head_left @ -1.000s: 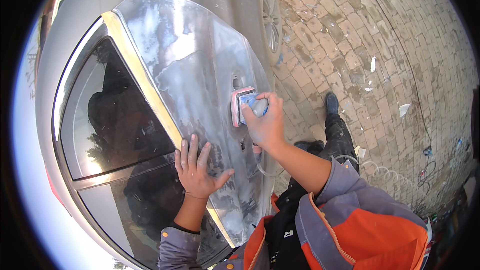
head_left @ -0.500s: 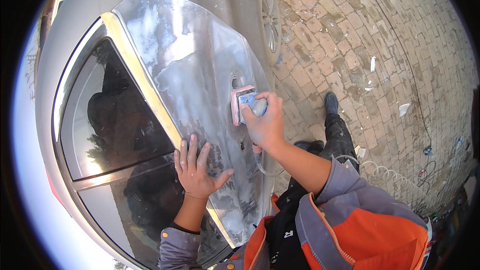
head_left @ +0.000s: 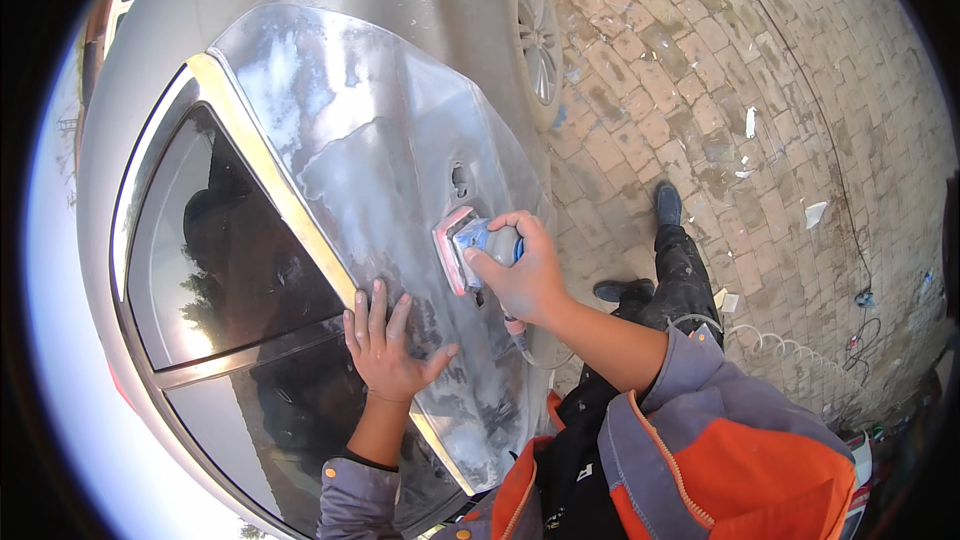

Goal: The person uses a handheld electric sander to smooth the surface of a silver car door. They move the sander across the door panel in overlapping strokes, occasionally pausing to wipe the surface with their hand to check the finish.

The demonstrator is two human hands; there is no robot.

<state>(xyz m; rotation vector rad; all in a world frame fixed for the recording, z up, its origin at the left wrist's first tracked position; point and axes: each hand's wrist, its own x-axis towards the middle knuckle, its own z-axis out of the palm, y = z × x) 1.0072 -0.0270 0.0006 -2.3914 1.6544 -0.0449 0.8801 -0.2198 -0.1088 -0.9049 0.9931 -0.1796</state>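
My right hand [head_left: 530, 275] is wrapped round a blue and grey air sander [head_left: 487, 243]. Its pinkish-red edged pad [head_left: 452, 251] rests against the car door panel [head_left: 370, 165], which is sanded to patchy grey, white and bluish areas. An oblong hole [head_left: 460, 178] lies just beyond the sander, and another hole [head_left: 479, 298] shows partly below it. My left hand [head_left: 390, 355] lies flat on the panel near the window edge, fingers spread, holding nothing. Yellow masking tape [head_left: 270, 175] runs along the border between panel and window.
A clear coiled air hose [head_left: 775, 340] trails from the sander past my body to the right. Dark car windows [head_left: 225, 250] lie left of the panel, a wheel [head_left: 535, 25] at the far side. Paper scraps [head_left: 815, 213] litter the brick paving [head_left: 720, 70]. My shoe [head_left: 668, 204] stands there.
The sander in my right hand has moved slightly left and nearer along the panel, uncovering more of the far hole and tilting. My left hand stays nearly in place.
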